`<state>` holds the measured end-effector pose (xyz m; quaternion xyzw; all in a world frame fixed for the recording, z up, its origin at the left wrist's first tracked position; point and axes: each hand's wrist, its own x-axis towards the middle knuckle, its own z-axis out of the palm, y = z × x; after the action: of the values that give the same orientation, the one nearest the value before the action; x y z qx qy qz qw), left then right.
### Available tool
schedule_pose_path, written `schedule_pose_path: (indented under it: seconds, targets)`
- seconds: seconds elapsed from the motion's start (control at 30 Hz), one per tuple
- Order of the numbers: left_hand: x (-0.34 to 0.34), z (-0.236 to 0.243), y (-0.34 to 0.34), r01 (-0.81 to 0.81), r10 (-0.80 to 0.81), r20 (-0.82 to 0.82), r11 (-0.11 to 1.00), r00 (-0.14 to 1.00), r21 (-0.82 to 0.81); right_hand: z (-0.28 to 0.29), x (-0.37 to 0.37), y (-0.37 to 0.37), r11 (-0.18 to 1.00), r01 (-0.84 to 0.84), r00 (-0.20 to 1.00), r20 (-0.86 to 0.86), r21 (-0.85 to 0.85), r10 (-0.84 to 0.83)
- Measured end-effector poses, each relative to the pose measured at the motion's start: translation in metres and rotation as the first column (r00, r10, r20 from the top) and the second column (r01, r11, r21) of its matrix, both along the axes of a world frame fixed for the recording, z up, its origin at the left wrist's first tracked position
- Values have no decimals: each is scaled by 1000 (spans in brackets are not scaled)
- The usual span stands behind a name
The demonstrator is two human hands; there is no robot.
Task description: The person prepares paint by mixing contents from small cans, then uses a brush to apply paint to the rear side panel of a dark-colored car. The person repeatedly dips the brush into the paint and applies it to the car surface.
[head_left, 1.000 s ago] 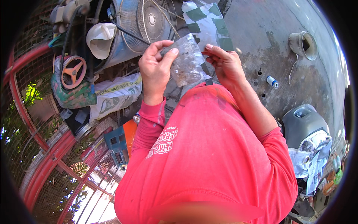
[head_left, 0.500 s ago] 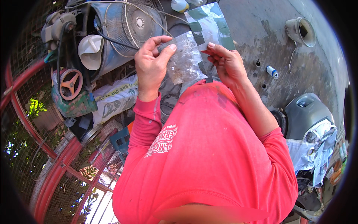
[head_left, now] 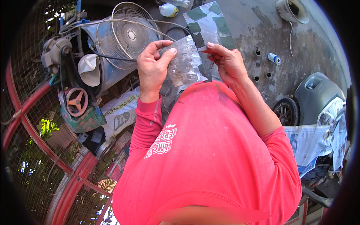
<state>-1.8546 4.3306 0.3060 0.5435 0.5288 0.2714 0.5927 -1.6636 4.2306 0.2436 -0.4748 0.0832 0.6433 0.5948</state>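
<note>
Fingers (head_left: 165,52) of the left hand (head_left: 152,69) pinch the top left edge of a small clear plastic bag (head_left: 184,63). The thumb sits on the front of the bag and the other fingers curl behind it. Across from it, the right hand (head_left: 227,62) pinches the bag's right side with its fingertips. Both hands are closed on the bag and hold it up in the air, in front of the person's chest. The bag hangs between the two hands, and it looks crinkly and a bit cloudy. What is inside it is too hard to see.

Both arms wear a red long-sleeved shirt (head_left: 210,157) with white print on the chest. The right sleeve is pushed up, so the forearm is bare.

Just behind the bag lies a flat sheet with green and grey squares (head_left: 210,22) on the grey concrete floor (head_left: 258,33). Left of the left hand stands a fan with a wire cage (head_left: 129,35), leaning on a blue drum (head_left: 99,60). Near the drum are a white funnel-shaped thing (head_left: 89,69) and a small orange wheel (head_left: 77,101). A white sack (head_left: 122,114) lies below them.

Off to the right, a little blue and white spool (head_left: 274,58) sits on the floor. Further right are a grey scooter part (head_left: 318,97) with a black wheel (head_left: 287,110). Red metal fence bars (head_left: 41,138) curve along the left side.
</note>
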Motion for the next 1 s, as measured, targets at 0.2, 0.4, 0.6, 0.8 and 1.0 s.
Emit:
schedule_pose_path:
  seconds: [0.2, 0.4, 0.6, 0.8, 1.0]
  targets:
    - [13, -8, -4, 226, -224, 30, 971, 974, -83, 4, -18, -33, 991, 135, 990, 30, 25, -135]
    - [-9, -25, -12, 306, -294, 102, 941, 950, -143, -3, -33, -88, 945, 328, 944, 39, -2, -327]
    - [-26, -62, -22, 439, -442, 40, 869, 896, -226, -27, -45, -147, 840, 520, 851, 181, -156, -494]
    - [18, -62, -67, 552, -557, 55, 799, 829, -238, -40, -46, -194, 723, 665, 723, 407, -189, -558]
    - [86, -87, -140, 694, -668, 193, 674, 719, -252, -41, -13, -250, 689, 719, 649, 447, -96, -615]
